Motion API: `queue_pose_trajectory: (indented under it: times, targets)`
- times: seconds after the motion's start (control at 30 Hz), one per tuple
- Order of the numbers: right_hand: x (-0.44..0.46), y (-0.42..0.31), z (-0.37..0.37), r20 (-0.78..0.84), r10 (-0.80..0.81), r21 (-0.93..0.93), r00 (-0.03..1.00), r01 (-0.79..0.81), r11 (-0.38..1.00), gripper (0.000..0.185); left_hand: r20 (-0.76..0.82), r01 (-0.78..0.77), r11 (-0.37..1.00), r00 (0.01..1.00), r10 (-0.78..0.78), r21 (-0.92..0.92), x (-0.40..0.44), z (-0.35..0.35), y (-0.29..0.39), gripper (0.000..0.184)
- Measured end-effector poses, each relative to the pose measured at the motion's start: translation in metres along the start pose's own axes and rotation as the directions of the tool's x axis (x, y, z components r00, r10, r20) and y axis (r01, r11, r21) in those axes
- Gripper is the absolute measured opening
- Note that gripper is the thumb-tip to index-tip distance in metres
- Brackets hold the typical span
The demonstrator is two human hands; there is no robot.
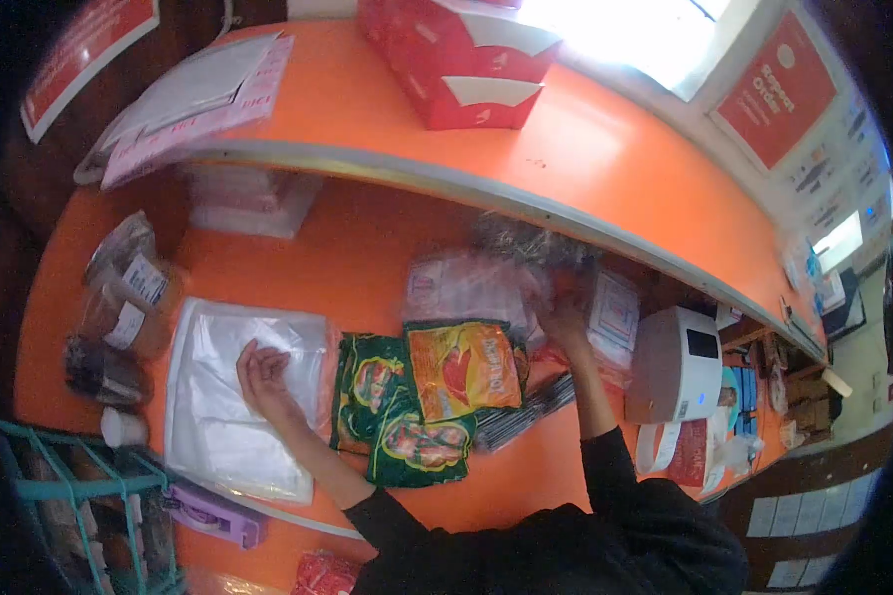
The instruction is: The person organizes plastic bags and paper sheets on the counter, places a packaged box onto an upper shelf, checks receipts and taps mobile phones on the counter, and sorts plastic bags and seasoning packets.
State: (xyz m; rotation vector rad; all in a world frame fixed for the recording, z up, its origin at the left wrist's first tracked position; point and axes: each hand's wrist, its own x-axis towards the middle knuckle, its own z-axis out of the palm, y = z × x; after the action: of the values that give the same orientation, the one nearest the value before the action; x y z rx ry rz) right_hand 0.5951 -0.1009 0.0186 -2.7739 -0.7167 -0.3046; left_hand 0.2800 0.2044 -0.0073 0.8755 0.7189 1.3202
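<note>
My left hand [263, 377] rests over a stack of clear plastic bags [238, 436], its fingers loosely bent and apart, with nothing held in them. Reaching toward the back, my right hand [562, 319] is at the edge of a pile of clear plastic packets [461, 283]; its fingers are blurred, so I cannot make out a grip. Between my arms lie two green packets [417, 451] with food pictures and an orange-yellow packet [463, 367] partly on top of them. Dark wrapped sticks [526, 412] lie beside my right forearm.
A raised orange shelf [605, 149] with red and white boxes [481, 99] overhangs the back. A white label printer [677, 362] stands at the right. Brown packets [129, 297] and a white cup [124, 427] are at the left, above a green basket [89, 486] and purple tape dispenser [213, 516].
</note>
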Motion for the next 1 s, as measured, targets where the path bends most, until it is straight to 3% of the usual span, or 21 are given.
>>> queue_pose_trajectory:
  times: [0.03, 0.07, 0.13, 0.17, 0.23, 0.27, 0.33, 0.37, 0.4, 0.43, 0.6, 0.77, 1.0]
  targets:
    - [0.002, 0.001, -0.002, 0.026, -0.073, 0.122, 0.997, 0.07, 0.99, 0.081, 0.0, 0.011, 1.0, 1.0, -0.011, -0.01, 0.0, 0.0, 0.001, 0.028]
    - [0.003, 0.001, -0.003, 0.037, -0.083, 0.12, 0.996, 0.078, 0.99, 0.081, 0.003, 0.023, 1.0, 1.0, -0.023, -0.021, 0.0, 0.001, 0.001, 0.028]
    - [0.003, 0.0, -0.01, 0.166, 0.066, 0.267, 0.984, -0.109, 0.958, 0.08, -0.016, 0.04, 0.999, 0.999, -0.041, -0.027, 0.0, 0.001, 0.002, 0.028]
    - [0.002, -0.008, -0.018, 0.172, 0.065, 0.259, 0.983, -0.109, 0.96, 0.08, 0.002, 0.031, 0.998, 1.0, -0.031, -0.05, 0.0, 0.001, 0.002, 0.028]
    - [0.002, -0.027, -0.032, 0.188, 0.085, 0.005, 0.979, -0.087, 0.996, 0.076, 0.007, 0.032, 0.997, 0.999, -0.032, -0.073, 0.002, 0.001, 0.001, 0.029]
    - [0.003, -0.034, -0.042, 0.201, 0.081, -0.007, 0.976, -0.082, 0.997, 0.076, -0.006, 0.04, 0.996, 0.999, -0.041, -0.081, 0.002, 0.002, 0.001, 0.029]
    - [0.01, -0.047, -0.053, 0.46, 0.039, 0.184, 0.887, -0.138, 0.973, 0.058, -0.032, 0.059, 0.995, 0.998, -0.062, -0.084, 0.002, 0.004, 0.004, 0.029]
    - [0.02, -0.026, -0.044, 0.474, 0.037, 0.173, 0.88, -0.135, 0.976, 0.058, -0.026, 0.05, 0.997, 0.998, -0.052, -0.061, 0.002, 0.005, 0.007, 0.029]
    - [0.034, 0.012, -0.032, 0.375, -0.232, 0.177, 0.898, 0.176, 0.968, 0.061, -0.02, 0.041, 0.998, 0.999, -0.041, -0.038, 0.002, 0.005, 0.007, 0.029]
    - [0.045, 0.03, -0.031, 0.351, -0.272, 0.19, 0.896, 0.216, 0.958, 0.061, -0.016, 0.042, 0.996, 0.999, -0.043, -0.073, 0.002, 0.004, 0.005, 0.029]
    - [0.105, 0.057, -0.035, 0.203, -0.017, 0.142, 0.979, -0.012, 0.99, 0.06, 0.002, 0.069, 0.991, 0.998, -0.069, -0.117, 0.007, -0.003, 0.0, 0.03]
    - [0.153, 0.019, 0.014, 0.051, 0.017, 0.138, 0.999, -0.024, 0.99, 0.059, -0.045, 0.063, 0.995, 0.997, -0.067, -0.082, 0.006, 0.002, 0.003, 0.03]
    - [0.196, -0.001, 0.004, -0.083, 0.022, 0.199, 0.996, -0.005, 0.98, 0.057, -0.019, 0.067, 0.99, 0.997, -0.069, -0.121, 0.005, 0.001, 0.003, 0.03]
